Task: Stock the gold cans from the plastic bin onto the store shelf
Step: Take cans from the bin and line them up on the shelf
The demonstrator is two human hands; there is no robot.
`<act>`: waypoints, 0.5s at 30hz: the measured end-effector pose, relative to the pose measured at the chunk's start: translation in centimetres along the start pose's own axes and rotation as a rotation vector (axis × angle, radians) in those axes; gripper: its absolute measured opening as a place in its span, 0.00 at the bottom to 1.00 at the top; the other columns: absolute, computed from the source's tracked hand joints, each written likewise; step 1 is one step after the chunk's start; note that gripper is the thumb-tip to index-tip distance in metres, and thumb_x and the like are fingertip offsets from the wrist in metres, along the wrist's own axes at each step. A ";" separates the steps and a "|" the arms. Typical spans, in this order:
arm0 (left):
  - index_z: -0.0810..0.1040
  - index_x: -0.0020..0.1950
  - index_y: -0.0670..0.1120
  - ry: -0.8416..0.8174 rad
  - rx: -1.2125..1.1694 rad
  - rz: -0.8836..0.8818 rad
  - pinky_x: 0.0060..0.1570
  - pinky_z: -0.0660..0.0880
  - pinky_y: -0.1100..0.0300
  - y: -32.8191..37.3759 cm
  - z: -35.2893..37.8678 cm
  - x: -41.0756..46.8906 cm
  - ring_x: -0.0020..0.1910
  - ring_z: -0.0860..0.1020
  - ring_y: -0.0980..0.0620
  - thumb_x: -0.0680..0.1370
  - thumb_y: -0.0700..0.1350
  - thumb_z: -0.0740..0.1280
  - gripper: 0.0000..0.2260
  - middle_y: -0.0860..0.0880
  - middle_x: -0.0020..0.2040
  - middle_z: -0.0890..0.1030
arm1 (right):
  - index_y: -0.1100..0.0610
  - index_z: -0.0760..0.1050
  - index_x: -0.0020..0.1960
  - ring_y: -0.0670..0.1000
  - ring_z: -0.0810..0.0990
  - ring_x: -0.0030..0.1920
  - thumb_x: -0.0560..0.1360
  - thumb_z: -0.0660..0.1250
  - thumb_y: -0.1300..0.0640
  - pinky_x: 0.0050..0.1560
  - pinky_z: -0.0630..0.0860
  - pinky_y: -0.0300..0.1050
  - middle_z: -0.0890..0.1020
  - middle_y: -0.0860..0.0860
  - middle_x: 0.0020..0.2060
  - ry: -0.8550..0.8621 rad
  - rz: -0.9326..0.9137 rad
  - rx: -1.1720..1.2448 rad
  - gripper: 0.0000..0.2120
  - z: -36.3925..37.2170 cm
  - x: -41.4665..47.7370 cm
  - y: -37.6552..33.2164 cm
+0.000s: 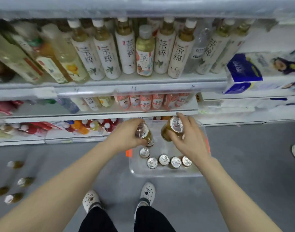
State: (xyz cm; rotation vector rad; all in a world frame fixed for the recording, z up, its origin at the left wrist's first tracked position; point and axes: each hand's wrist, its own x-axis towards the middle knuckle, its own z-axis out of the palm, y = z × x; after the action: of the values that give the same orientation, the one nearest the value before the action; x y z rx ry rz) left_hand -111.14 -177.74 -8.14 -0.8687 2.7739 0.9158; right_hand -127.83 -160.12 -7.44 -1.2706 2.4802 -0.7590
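Gold and shiny, one can (142, 132) sits in the left hand (126, 133), fingers curled tight round it. The right hand (189, 138) grips a second can (174, 127). Both hang over the clear plastic bin (160, 173), where more round cans (164, 159) stand. The bin sits on open grey floor (244, 164), by the shelf (73, 140) edge.
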 end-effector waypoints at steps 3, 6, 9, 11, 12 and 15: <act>0.73 0.63 0.51 0.081 0.054 0.019 0.51 0.74 0.55 0.4 -5.8 -2.7 0.54 0.77 0.50 0.64 0.60 0.74 0.31 0.52 0.56 0.79 | 0.50 0.65 0.73 0.51 0.73 0.61 0.73 0.68 0.44 0.57 0.67 0.42 0.74 0.49 0.61 0.020 -0.142 -0.029 0.31 -2.7 1.3 -4.2; 0.74 0.62 0.52 0.213 0.091 0.022 0.49 0.73 0.56 0.6 -11.4 -5.5 0.52 0.77 0.51 0.65 0.60 0.74 0.28 0.53 0.54 0.79 | 0.51 0.68 0.72 0.49 0.74 0.58 0.72 0.71 0.47 0.56 0.67 0.40 0.76 0.48 0.56 0.052 -0.298 -0.026 0.30 -5.2 3.2 -8.6; 0.74 0.62 0.52 0.324 0.141 0.008 0.47 0.70 0.58 0.8 -16.4 -8.0 0.52 0.76 0.52 0.67 0.61 0.73 0.27 0.55 0.53 0.78 | 0.50 0.69 0.70 0.48 0.75 0.58 0.71 0.71 0.46 0.56 0.67 0.39 0.77 0.48 0.56 0.063 -0.402 0.001 0.30 -7.5 5.1 -13.1; 0.74 0.64 0.51 0.401 0.165 -0.004 0.50 0.71 0.58 0.8 -19.6 -9.5 0.56 0.77 0.51 0.67 0.65 0.71 0.31 0.53 0.57 0.79 | 0.48 0.69 0.71 0.46 0.74 0.59 0.71 0.69 0.43 0.60 0.70 0.43 0.77 0.46 0.58 0.070 -0.462 0.002 0.30 -9.0 6.2 -15.8; 0.74 0.65 0.52 0.447 0.163 -0.008 0.52 0.72 0.57 0.9 -21.2 -10.3 0.57 0.77 0.51 0.66 0.67 0.69 0.32 0.54 0.59 0.79 | 0.47 0.69 0.71 0.45 0.74 0.59 0.71 0.68 0.42 0.60 0.71 0.44 0.77 0.45 0.59 0.078 -0.489 0.004 0.30 -9.9 6.8 -17.1; 0.75 0.62 0.55 0.554 0.098 -0.026 0.51 0.72 0.59 1.3 -26.1 -12.4 0.56 0.77 0.55 0.67 0.67 0.70 0.28 0.57 0.58 0.79 | 0.46 0.70 0.70 0.43 0.74 0.59 0.71 0.69 0.43 0.60 0.69 0.39 0.77 0.43 0.60 0.111 -0.555 0.040 0.29 -12.4 8.4 -21.1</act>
State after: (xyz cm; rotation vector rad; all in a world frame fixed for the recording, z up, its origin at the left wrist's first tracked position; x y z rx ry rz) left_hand -99.26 -185.77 17.05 -1.3056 3.2100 0.5936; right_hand -124.00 -172.98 14.70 -1.9805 2.1834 -1.0157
